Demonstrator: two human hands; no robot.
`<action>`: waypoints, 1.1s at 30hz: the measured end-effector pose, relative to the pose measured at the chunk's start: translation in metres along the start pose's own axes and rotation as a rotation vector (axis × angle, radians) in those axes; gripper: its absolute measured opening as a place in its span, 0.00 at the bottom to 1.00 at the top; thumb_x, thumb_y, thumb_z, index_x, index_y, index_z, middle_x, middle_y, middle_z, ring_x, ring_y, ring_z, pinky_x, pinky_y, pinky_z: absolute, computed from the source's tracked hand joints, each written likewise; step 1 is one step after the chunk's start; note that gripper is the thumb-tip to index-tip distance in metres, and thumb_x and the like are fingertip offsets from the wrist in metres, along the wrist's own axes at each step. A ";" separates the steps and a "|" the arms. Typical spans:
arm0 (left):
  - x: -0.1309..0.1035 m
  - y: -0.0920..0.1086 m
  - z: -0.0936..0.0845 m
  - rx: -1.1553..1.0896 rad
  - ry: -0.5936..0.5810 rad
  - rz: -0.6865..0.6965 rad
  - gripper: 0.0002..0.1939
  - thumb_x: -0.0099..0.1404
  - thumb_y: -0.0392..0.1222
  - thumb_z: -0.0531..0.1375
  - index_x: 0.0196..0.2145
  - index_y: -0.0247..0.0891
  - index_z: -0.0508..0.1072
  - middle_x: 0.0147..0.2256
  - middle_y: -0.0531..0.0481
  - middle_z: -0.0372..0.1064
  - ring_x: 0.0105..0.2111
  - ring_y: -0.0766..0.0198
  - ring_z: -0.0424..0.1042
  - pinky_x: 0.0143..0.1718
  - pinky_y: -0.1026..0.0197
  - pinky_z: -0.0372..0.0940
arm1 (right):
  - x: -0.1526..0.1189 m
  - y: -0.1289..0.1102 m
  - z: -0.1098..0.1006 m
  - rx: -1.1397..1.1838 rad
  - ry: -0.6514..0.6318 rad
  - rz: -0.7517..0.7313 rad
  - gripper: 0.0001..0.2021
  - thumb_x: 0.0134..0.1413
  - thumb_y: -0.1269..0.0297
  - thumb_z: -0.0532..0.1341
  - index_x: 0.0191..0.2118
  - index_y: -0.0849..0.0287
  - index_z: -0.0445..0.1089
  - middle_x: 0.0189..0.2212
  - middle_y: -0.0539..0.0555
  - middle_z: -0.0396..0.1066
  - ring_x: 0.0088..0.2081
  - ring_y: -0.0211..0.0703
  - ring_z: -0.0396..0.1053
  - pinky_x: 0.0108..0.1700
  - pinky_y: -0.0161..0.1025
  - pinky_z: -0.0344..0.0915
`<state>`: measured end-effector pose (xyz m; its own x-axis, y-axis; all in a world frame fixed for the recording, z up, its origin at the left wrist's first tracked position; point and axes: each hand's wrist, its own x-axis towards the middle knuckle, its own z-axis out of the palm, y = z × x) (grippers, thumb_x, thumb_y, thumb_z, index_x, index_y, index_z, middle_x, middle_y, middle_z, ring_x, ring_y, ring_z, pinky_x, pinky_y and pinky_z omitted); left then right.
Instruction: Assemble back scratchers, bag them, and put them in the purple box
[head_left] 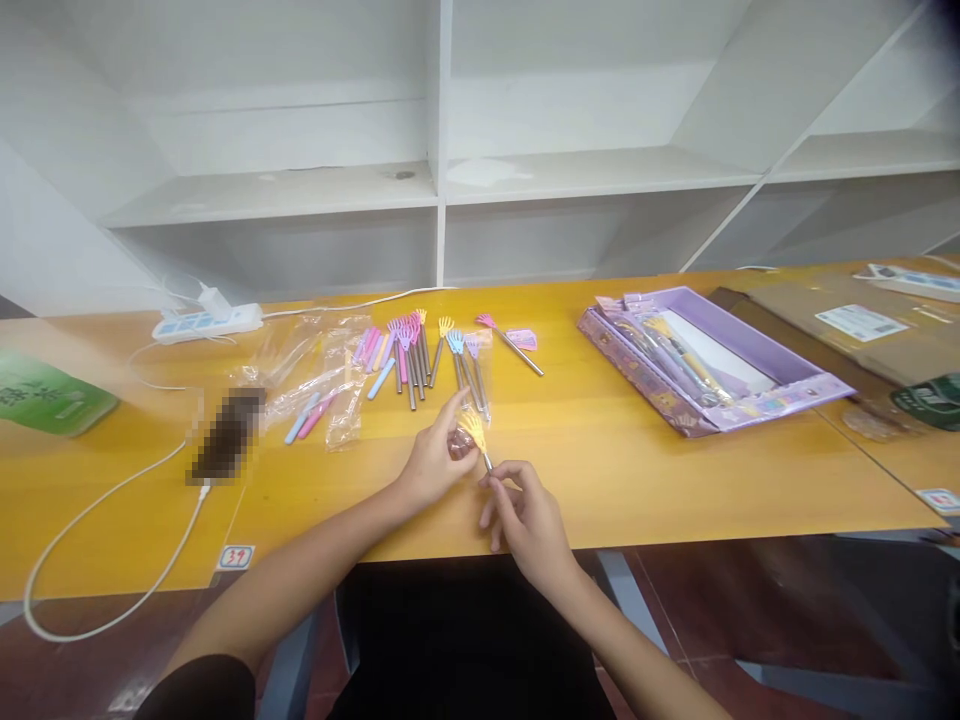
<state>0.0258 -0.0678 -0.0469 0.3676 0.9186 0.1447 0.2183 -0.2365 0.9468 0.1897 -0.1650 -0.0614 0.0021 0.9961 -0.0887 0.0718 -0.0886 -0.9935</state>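
The right hand is pinching the rod of the yellow scratcher above the table's near edge, the left is half-curling beside its head, and a loosening pinch is risking a drop.

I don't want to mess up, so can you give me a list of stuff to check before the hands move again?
1. Right hand pinching the metal rod: ok, fingers just below the yellow head.
2. Left hand gripping firmly: cannot tell; it is at the yellow head, but the grip is unclear.
3. Other little-hand sticks neatly apart: not ok, several overlap, though one pink stick lies by itself.
4. White cable away from both hands: ok, it loops on the left.
5. Purple box open: ok, with wrapped sticks inside.
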 end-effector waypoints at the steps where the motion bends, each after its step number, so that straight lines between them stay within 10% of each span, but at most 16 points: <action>1: -0.001 0.000 0.001 0.006 -0.001 0.004 0.47 0.64 0.34 0.65 0.76 0.48 0.52 0.33 0.56 0.72 0.33 0.66 0.74 0.43 0.62 0.70 | 0.001 0.000 0.002 -0.002 0.009 -0.003 0.20 0.71 0.39 0.56 0.46 0.52 0.59 0.25 0.46 0.74 0.16 0.38 0.69 0.20 0.34 0.65; 18: -0.003 -0.006 0.007 -0.287 -0.053 -0.154 0.43 0.69 0.42 0.65 0.75 0.45 0.50 0.41 0.49 0.76 0.38 0.61 0.82 0.45 0.55 0.78 | -0.001 0.006 0.007 0.074 0.020 0.013 0.18 0.72 0.42 0.56 0.48 0.53 0.59 0.24 0.44 0.72 0.16 0.36 0.68 0.20 0.33 0.66; 25: 0.013 -0.014 -0.003 -0.584 -0.007 -0.282 0.25 0.67 0.62 0.67 0.39 0.34 0.72 0.36 0.45 0.76 0.36 0.58 0.82 0.38 0.55 0.80 | -0.002 0.008 -0.006 0.011 0.025 -0.025 0.14 0.73 0.47 0.57 0.47 0.53 0.63 0.27 0.46 0.69 0.19 0.34 0.63 0.19 0.31 0.58; 33: 0.015 -0.012 -0.006 -0.601 0.013 -0.254 0.22 0.64 0.58 0.71 0.36 0.35 0.72 0.31 0.48 0.77 0.33 0.60 0.81 0.34 0.58 0.79 | -0.003 0.009 -0.009 0.044 -0.008 -0.028 0.13 0.73 0.48 0.57 0.48 0.53 0.63 0.27 0.45 0.68 0.19 0.33 0.59 0.19 0.32 0.57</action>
<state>0.0233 -0.0495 -0.0543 0.3593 0.9273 -0.1046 -0.2480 0.2030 0.9473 0.1996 -0.1689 -0.0693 -0.0077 0.9981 -0.0613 0.0276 -0.0610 -0.9978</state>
